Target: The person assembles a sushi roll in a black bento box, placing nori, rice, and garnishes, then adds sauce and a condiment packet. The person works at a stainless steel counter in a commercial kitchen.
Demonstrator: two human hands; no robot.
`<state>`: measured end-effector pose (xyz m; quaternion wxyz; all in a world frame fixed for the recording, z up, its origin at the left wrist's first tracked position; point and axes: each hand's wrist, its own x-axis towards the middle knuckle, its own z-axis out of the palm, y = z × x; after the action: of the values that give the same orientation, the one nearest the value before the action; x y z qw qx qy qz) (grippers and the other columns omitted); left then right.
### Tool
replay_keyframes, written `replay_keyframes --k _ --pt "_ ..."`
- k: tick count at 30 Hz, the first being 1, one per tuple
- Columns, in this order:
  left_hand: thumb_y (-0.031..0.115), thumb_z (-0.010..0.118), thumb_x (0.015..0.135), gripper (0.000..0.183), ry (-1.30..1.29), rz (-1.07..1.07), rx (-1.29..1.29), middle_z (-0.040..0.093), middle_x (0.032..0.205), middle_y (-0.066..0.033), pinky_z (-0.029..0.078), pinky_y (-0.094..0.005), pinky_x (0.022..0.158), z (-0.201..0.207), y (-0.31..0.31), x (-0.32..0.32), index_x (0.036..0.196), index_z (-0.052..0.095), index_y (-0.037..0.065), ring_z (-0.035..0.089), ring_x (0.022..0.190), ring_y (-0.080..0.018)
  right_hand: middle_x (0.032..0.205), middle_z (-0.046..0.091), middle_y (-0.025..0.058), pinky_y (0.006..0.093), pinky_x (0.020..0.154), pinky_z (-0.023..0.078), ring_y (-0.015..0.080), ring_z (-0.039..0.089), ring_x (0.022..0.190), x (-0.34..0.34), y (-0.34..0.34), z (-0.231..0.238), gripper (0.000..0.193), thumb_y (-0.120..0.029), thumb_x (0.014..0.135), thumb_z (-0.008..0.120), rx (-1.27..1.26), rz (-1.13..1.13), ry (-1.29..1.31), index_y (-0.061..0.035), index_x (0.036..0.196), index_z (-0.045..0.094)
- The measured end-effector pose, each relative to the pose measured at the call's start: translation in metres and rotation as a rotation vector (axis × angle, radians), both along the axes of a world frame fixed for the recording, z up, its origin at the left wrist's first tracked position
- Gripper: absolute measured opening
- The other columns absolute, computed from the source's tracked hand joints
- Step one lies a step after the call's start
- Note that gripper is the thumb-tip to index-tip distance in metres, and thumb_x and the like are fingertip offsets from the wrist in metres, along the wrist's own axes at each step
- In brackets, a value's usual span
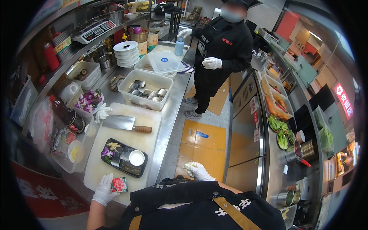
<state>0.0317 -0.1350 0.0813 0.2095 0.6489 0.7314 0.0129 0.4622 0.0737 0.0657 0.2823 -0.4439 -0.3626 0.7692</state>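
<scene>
My left hand, in a white glove, grips the left edge of a small red-and-green packet at the near end of the white cutting board. My gloved right hand is off the board over the floor, its fingers curled; what they hold, if anything, I cannot make out. Close to the packet lies a black tray with a small white cup, pale yellow strips, a purple flower and dark-skinned pieces. Beyond it rests a cleaver with a wooden handle.
A clear tub of silvery fish pieces stands past the board. On the left are purple flowers, a dark sauce bottle and a plastic bin. Another person stands ahead, one gloved hand at a blue bottle.
</scene>
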Motion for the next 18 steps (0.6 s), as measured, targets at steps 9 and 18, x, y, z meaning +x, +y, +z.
replay_keyframes --k 9,18 --pt "0.029 0.087 0.064 0.104 -0.062 0.153 -0.024 0.041 0.141 -0.0249 0.036 -0.0434 0.111 0.010 -0.003 0.008 0.148 0.030 0.002 0.039 0.132 -0.0426 0.066 0.057 -0.0044 0.0190 0.048 0.034 0.0040 0.047 0.054 -0.002 0.001 0.003 0.014 -0.019 0.094 0.066 0.002 0.004 -0.006 -0.0094 0.083 0.064" --pt "0.015 0.082 0.069 0.092 -0.286 0.433 0.145 0.043 0.133 -0.0182 0.042 -0.0377 0.103 -0.005 -0.060 -0.029 0.145 0.033 0.000 0.050 0.118 -0.0307 0.072 0.060 -0.0022 0.0191 0.052 0.039 0.0055 0.051 0.059 0.005 0.003 -0.016 0.014 -0.021 0.093 0.065 0.029 -0.005 0.017 -0.0093 0.086 0.063"
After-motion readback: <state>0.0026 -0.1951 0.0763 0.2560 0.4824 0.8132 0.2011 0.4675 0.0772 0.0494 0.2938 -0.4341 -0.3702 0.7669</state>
